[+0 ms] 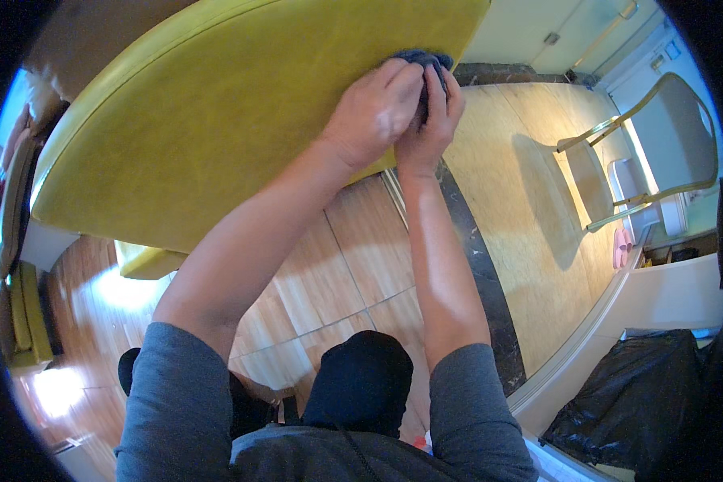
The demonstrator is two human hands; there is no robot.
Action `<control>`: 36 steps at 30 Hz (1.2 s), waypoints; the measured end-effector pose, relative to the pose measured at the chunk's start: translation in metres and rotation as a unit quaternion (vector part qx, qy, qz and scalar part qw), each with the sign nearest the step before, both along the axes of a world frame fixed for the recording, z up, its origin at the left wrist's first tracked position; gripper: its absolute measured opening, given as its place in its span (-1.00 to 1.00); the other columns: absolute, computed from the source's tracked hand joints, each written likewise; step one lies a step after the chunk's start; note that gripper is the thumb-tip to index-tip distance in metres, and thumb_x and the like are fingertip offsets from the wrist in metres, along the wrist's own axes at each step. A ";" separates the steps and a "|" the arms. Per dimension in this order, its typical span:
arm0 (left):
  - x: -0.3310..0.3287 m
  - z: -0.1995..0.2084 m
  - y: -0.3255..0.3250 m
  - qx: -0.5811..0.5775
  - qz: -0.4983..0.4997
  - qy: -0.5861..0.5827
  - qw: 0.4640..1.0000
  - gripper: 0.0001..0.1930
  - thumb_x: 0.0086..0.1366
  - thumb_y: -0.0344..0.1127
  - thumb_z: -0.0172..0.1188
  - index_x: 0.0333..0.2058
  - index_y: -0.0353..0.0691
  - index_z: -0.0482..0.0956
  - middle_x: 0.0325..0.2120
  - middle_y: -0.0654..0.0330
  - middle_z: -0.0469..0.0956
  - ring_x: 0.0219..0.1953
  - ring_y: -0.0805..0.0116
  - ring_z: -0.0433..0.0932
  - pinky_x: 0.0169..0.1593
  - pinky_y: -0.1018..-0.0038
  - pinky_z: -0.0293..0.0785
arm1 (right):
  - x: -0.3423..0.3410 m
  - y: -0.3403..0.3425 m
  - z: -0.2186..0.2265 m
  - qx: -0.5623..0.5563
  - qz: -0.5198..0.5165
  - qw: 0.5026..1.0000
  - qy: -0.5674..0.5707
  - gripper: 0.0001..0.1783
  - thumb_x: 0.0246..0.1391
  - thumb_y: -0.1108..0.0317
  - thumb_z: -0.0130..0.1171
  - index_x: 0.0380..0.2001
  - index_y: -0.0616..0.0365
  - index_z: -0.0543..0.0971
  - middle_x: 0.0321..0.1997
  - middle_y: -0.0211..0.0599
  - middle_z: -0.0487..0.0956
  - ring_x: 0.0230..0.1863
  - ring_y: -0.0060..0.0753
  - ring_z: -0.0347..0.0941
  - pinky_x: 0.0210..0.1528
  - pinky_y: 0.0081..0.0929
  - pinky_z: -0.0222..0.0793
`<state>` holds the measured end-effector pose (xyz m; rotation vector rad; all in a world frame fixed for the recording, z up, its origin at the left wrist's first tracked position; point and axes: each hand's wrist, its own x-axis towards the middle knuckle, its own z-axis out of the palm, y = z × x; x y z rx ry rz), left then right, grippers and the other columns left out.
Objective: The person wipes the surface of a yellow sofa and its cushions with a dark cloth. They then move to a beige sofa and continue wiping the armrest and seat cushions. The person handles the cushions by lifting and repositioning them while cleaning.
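Note:
A dark grey cloth (426, 58) is bunched up in both my hands at the right end of a yellow-green upholstered panel (217, 120), which looks like the back or side of a sofa. My left hand (377, 108) is closed on the cloth from the left, its knuckles toward me. From the right, my right hand (435, 120) grips the same cloth with curled fingers. The cloth lies at the panel's surface near its right edge. Most of the cloth is hidden behind my fingers.
A metal-framed chair (594, 181) stands at the right on pale flooring, with pink slippers (621, 247) beyond it. A black plastic bag (627, 398) sits at the lower right. A dark stone strip (490, 301) divides the pale floor from the wood-look tiles (297, 301). More yellow-green seating (30, 317) is at far left.

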<state>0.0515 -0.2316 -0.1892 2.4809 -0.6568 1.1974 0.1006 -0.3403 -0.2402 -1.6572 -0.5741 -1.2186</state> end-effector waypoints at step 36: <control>-0.171 -0.016 0.135 -0.013 0.093 0.033 0.995 -0.54 0.09 -0.44 0.21 0.02 -0.34 0.66 0.09 0.07 0.57 0.12 0.01 0.56 0.13 0.26 0.60 | -0.139 0.113 -0.017 -0.098 0.151 0.984 0.019 -0.48 0.09 0.61 0.28 0.16 0.12 0.60 0.17 -0.01 0.44 0.16 0.07 0.42 0.26 -0.17 0.36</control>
